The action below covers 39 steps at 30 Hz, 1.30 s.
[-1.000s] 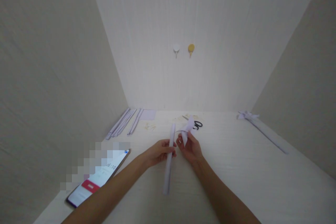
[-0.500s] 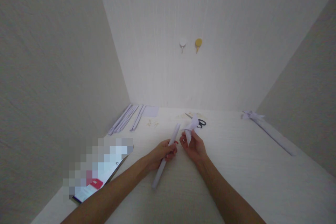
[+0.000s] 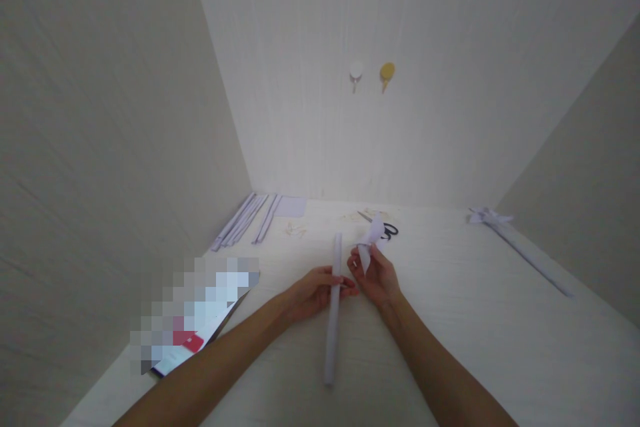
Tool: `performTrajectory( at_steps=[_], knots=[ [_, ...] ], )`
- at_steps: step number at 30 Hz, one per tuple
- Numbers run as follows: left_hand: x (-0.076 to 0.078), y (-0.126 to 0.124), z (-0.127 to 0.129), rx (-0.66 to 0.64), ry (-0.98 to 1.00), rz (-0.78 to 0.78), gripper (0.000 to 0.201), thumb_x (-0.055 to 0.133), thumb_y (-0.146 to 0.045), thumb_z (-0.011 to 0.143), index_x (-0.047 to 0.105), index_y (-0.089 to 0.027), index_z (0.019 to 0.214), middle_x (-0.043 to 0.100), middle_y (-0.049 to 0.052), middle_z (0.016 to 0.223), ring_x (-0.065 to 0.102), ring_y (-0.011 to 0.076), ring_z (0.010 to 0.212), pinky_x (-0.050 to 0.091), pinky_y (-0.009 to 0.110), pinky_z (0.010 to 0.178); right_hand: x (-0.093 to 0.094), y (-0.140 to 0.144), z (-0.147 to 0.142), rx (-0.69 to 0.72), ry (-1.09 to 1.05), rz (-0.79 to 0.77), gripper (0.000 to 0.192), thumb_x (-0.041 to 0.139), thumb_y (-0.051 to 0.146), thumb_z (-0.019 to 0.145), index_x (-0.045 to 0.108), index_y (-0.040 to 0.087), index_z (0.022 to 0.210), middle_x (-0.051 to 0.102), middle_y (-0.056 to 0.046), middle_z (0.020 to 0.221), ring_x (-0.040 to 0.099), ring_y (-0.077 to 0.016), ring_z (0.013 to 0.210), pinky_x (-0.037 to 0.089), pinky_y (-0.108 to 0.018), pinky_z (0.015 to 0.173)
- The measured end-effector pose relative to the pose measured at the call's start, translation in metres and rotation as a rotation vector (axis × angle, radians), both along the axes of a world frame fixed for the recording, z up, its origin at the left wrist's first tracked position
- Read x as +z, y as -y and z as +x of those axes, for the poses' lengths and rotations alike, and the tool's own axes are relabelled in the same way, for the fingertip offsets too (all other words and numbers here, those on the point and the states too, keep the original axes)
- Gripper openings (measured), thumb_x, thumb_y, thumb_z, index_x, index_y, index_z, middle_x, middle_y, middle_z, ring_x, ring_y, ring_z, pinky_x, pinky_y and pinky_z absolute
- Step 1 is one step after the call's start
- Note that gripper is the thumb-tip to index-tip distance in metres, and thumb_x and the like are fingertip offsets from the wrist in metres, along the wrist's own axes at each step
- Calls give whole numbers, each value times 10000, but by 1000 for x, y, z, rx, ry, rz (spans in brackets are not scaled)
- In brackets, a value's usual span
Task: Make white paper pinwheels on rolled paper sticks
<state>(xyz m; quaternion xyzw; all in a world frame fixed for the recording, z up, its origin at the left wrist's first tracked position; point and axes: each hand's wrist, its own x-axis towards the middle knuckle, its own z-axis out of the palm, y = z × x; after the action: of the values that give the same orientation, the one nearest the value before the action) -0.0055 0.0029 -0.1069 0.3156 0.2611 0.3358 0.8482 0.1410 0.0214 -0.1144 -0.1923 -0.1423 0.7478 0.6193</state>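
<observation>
My left hand [image 3: 317, 290] is closed around a pale lilac rolled paper tube [image 3: 333, 340], pinched near its middle between thumb and fingers. The tube stands nearly lengthwise to my view, its far end beyond the hand. Close by on the right, my right hand [image 3: 377, 277] pinches a folded piece of lilac paper [image 3: 370, 240] that flares at the top and narrows to a point below. A small gap separates the tube from this folded paper. Black-handled scissors [image 3: 391, 231] lie just behind the folded paper, partly hidden by it.
Several paper rolls [image 3: 240, 221] and a flat lilac sheet [image 3: 291, 206] lie at the back left. Rubber bands [image 3: 295, 229] rest nearby. A lit phone or tablet [image 3: 220, 310] is at left. A finished-looking paper tube with a bow-like top [image 3: 525, 253] lies right. Two hooks [image 3: 387, 71] hang on the wall.
The tube in my left hand has swung to a more upright line, its near end moving right and closer. My right hand still holds the folded paper. The whole view has shifted slightly.
</observation>
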Motion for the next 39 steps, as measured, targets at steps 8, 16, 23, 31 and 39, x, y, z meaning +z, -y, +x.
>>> performTrajectory(
  at_steps=[8,16,23,31,39],
  knots=[
    [2,3,0,-4,-29,56,199,577,-48,645,524,-81,833,621,73,776,614,137,714,454,197,695,1,1,-1,11,4,7,64,606,173,632,584,187,690,610,36,620,552,-78,591,457,-195,593],
    [7,7,4,77,-138,179,277,651,-99,586,484,-110,807,605,49,746,595,113,603,419,180,524,-1,0,-1,9,24,18,75,606,174,631,582,191,701,615,35,625,552,-83,571,466,-208,584],
    [4,6,6,118,-147,165,280,579,19,545,479,-102,777,609,58,756,600,128,632,435,208,596,1,2,-2,30,36,25,76,593,178,635,575,201,706,611,37,631,549,-92,576,467,-219,572],
    [4,7,5,181,-31,150,700,444,137,446,363,-199,1055,588,56,895,599,150,736,438,225,633,1,2,-1,71,69,36,71,606,210,621,581,155,658,598,9,569,533,-105,510,461,-220,498],
    [5,5,2,175,-60,148,704,385,95,422,362,-188,1066,574,49,843,561,102,579,317,140,388,-4,-2,-1,65,35,22,34,570,171,659,585,148,679,596,5,593,539,-81,551,464,-171,504]
  ],
)
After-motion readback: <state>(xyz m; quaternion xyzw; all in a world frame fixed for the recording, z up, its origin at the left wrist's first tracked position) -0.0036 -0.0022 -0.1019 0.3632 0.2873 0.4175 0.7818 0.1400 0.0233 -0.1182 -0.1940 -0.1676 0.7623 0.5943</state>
